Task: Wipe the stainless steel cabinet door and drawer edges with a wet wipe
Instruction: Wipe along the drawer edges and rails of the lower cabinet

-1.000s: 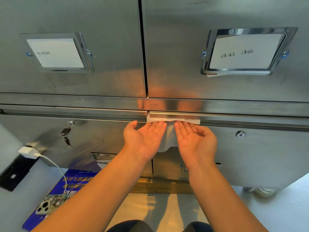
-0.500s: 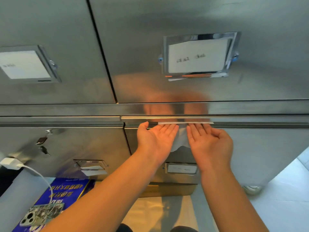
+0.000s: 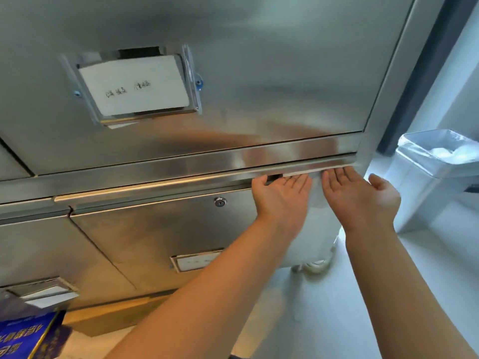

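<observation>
The wipe is pressed up against the drawer edge by the left hand and right hand, palms upturned, fingers straight, nothing gripped.

Only a thin strip of the white wet wipe peeks out along the long brushed-steel drawer lip; the rest is tucked behind the left hand and right hand. Can't tell if the fingertips slip under that lip. Above the lip, the handwriting on the white paper card is too blurred to read. Below the lip, the small drawer label disappears behind the left forearm. Far below-left, the blue printed item is sliced by the frame. Right of the lip, the white lined bin runs off the edge.
</observation>
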A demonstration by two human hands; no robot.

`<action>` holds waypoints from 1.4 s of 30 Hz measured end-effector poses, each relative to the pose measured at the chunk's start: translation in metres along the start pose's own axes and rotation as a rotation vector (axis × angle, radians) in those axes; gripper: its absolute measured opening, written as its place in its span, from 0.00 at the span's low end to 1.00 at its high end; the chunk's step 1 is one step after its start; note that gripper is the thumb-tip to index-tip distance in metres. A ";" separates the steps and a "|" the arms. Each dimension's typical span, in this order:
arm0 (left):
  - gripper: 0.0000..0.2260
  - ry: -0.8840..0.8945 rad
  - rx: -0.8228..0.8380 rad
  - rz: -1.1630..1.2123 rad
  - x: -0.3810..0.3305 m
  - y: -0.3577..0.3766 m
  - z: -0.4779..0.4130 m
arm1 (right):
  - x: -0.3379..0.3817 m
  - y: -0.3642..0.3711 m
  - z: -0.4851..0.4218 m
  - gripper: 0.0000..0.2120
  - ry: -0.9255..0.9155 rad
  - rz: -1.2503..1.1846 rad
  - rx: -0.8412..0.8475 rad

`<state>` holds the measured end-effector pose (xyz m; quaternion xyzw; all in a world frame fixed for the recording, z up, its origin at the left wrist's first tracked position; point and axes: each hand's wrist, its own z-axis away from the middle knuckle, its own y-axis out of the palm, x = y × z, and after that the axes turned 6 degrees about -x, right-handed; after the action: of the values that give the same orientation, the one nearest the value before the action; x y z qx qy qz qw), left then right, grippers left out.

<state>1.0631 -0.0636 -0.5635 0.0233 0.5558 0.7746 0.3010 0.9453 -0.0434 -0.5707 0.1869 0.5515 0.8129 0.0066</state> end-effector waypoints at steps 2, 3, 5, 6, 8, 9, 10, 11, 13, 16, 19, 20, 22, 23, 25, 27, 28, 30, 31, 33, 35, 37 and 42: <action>0.28 -0.004 -0.012 0.013 0.013 0.006 -0.005 | 0.008 -0.001 -0.003 0.25 -0.011 -0.016 -0.002; 0.28 -0.003 -0.014 0.020 0.015 0.007 -0.007 | 0.008 -0.002 -0.004 0.25 -0.018 -0.016 0.001; 0.28 -0.003 -0.009 0.033 0.013 0.006 -0.008 | 0.005 -0.003 -0.004 0.24 -0.041 0.003 0.010; 0.29 -0.008 -0.007 0.038 0.011 0.005 -0.007 | 0.002 -0.003 -0.003 0.24 -0.052 0.005 0.014; 0.29 -0.012 -0.011 0.040 0.006 0.003 -0.004 | -0.004 -0.003 0.000 0.24 -0.060 -0.005 0.030; 0.29 -0.006 -0.016 0.044 0.003 0.001 -0.001 | -0.008 -0.002 0.001 0.24 -0.062 -0.009 0.036; 0.29 0.004 -0.023 0.046 -0.001 -0.002 0.001 | -0.014 0.000 0.003 0.24 -0.068 -0.008 0.037; 0.29 0.017 -0.032 0.050 -0.006 -0.006 0.004 | -0.022 0.003 0.006 0.24 -0.078 0.000 0.039; 0.28 0.044 -0.053 0.059 -0.022 -0.016 0.011 | -0.042 0.009 0.012 0.23 -0.093 0.021 0.050; 0.28 0.091 -0.073 0.062 -0.054 -0.038 0.028 | -0.082 0.019 0.023 0.20 -0.072 0.041 0.060; 0.27 0.153 -0.106 0.075 -0.096 -0.063 0.050 | -0.130 0.029 0.040 0.21 -0.028 0.072 0.072; 0.27 0.185 -0.122 0.070 -0.118 -0.076 0.058 | -0.155 0.034 0.047 0.21 -0.004 0.086 0.072; 0.26 0.211 -0.150 0.051 -0.146 -0.090 0.074 | -0.185 0.039 0.057 0.19 0.019 0.098 0.088; 0.26 0.228 -0.166 0.040 -0.164 -0.100 0.084 | -0.205 0.043 0.064 0.18 0.031 0.104 0.098; 0.25 0.255 -0.177 0.033 -0.199 -0.119 0.103 | -0.246 0.050 0.077 0.16 0.047 0.125 0.110; 0.25 0.287 -0.193 0.044 -0.231 -0.135 0.118 | -0.284 0.056 0.090 0.17 0.060 0.143 0.147; 0.24 0.304 -0.200 0.051 -0.245 -0.142 0.125 | -0.300 0.059 0.095 0.17 0.066 0.147 0.161; 0.24 0.321 -0.212 0.060 -0.266 -0.152 0.135 | -0.326 0.062 0.103 0.18 0.077 0.145 0.175; 0.25 0.325 -0.215 0.055 -0.273 -0.156 0.138 | -0.335 0.063 0.106 0.19 0.076 0.146 0.183; 0.25 0.321 -0.224 0.041 -0.279 -0.160 0.141 | -0.345 0.065 0.108 0.20 0.065 0.165 0.182; 0.24 0.329 -0.231 0.030 -0.278 -0.161 0.141 | -0.344 0.064 0.107 0.21 0.081 0.165 0.168; 0.23 0.358 -0.232 0.029 -0.273 -0.158 0.139 | -0.335 0.062 0.103 0.20 0.131 0.162 0.143; 0.23 0.377 -0.214 0.017 -0.255 -0.146 0.132 | -0.304 0.057 0.095 0.17 0.179 0.165 0.090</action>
<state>1.3845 -0.0474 -0.5646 -0.1495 0.5164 0.8224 0.1861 1.2687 -0.0464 -0.5789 0.1587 0.5686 0.7984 -0.1181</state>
